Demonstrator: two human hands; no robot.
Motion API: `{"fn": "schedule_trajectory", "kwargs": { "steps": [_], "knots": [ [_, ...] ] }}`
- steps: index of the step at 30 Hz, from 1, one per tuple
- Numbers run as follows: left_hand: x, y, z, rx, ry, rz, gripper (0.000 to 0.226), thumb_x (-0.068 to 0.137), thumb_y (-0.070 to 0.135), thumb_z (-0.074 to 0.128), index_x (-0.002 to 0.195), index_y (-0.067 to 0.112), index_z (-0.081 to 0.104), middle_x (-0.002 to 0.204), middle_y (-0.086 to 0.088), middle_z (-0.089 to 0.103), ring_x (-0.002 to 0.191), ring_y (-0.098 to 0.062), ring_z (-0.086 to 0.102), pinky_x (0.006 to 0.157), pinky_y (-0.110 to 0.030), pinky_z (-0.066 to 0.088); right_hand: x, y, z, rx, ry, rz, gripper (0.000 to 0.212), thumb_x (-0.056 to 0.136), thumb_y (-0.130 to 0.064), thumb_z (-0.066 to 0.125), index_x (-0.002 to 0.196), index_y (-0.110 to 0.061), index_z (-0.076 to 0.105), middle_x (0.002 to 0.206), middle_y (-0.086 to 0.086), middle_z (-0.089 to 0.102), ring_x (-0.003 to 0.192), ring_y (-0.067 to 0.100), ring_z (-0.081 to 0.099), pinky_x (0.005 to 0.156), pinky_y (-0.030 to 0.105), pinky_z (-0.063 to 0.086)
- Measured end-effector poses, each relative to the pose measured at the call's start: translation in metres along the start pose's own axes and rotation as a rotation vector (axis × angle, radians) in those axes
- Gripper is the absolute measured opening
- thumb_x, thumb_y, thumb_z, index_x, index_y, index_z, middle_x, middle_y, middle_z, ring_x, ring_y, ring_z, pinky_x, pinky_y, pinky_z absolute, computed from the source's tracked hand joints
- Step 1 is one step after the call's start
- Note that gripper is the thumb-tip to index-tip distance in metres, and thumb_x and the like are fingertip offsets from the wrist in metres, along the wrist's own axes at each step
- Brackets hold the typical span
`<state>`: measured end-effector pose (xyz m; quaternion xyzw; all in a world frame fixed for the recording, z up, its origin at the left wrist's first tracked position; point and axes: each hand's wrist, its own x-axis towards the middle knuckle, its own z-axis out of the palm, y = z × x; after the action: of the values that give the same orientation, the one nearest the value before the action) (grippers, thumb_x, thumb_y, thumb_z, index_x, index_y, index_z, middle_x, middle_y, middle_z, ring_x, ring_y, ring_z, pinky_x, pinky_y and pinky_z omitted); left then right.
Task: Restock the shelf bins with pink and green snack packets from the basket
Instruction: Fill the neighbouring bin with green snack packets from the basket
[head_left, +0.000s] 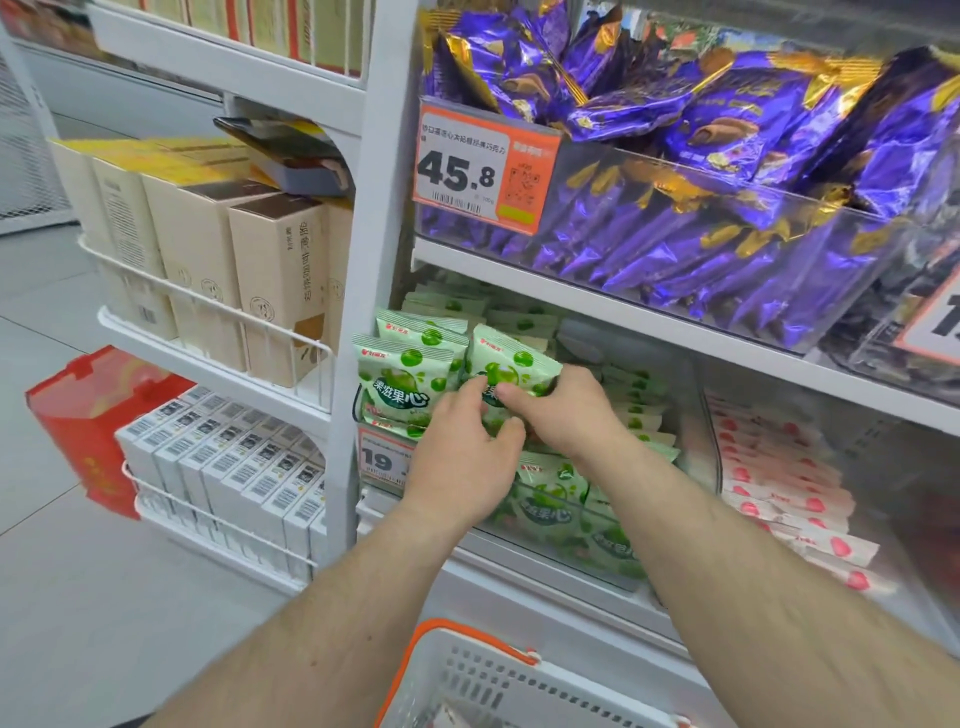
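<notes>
Both my hands reach into the clear shelf bin (613, 571) of green snack packets on the middle shelf. My right hand (566, 410) grips an upright green packet (511, 361) at its lower edge. My left hand (462, 457) has its fingers curled on the same packet from the left. More green packets (410, 379) stand stacked at the bin's left front. Pink packets (789, 499) fill the bin to the right. The white basket (498, 680) with an orange handle sits low at the frame's bottom; what lies inside is hardly visible.
A bin of purple and gold packets (701, 171) with a 45.8 price tag (467, 166) fills the shelf above. Left of the white upright are wire racks of beige boxes (249, 270) and white boxes (234, 467). A red box (88, 415) stands on the tiled floor.
</notes>
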<state>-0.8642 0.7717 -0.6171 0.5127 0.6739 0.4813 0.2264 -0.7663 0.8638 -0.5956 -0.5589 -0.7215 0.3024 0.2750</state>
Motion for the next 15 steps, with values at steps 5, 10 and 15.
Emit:
{"fn": "schedule_trajectory", "kwargs": {
  "steps": [5,10,15],
  "knots": [
    [-0.005,0.004,0.004,0.087,0.037,-0.002,0.036,0.086,0.029,0.060,0.117,0.018,0.046,0.103,0.001,0.055,0.099,-0.021,0.056,0.080,-0.036,0.047,0.002,-0.014,-0.001,-0.152,-0.083,0.018,0.039,0.075,-0.053,0.076,0.091,-0.017,0.074,0.084,0.001,0.072,0.082,0.021,0.067,0.068,0.027,0.049],
    [-0.005,-0.002,0.008,0.168,0.114,0.110,0.061,0.088,0.027,0.059,0.143,0.014,0.037,0.127,-0.002,0.046,0.121,-0.019,0.043,0.102,-0.032,0.038,-0.002,-0.009,-0.016,0.214,-0.110,0.095,0.050,0.068,-0.050,0.082,0.105,-0.020,0.067,0.093,-0.001,0.072,0.077,0.021,0.069,0.077,0.040,0.059],
    [-0.007,-0.002,0.011,0.231,0.089,0.169,0.071,0.089,0.029,0.058,0.152,0.025,0.024,0.131,-0.002,0.039,0.120,-0.019,0.042,0.098,-0.032,0.041,-0.003,-0.017,-0.026,0.461,0.046,0.215,0.054,0.079,-0.062,0.065,0.113,-0.021,0.060,0.103,0.002,0.066,0.083,0.023,0.069,0.064,0.035,0.057]
  ]
}}
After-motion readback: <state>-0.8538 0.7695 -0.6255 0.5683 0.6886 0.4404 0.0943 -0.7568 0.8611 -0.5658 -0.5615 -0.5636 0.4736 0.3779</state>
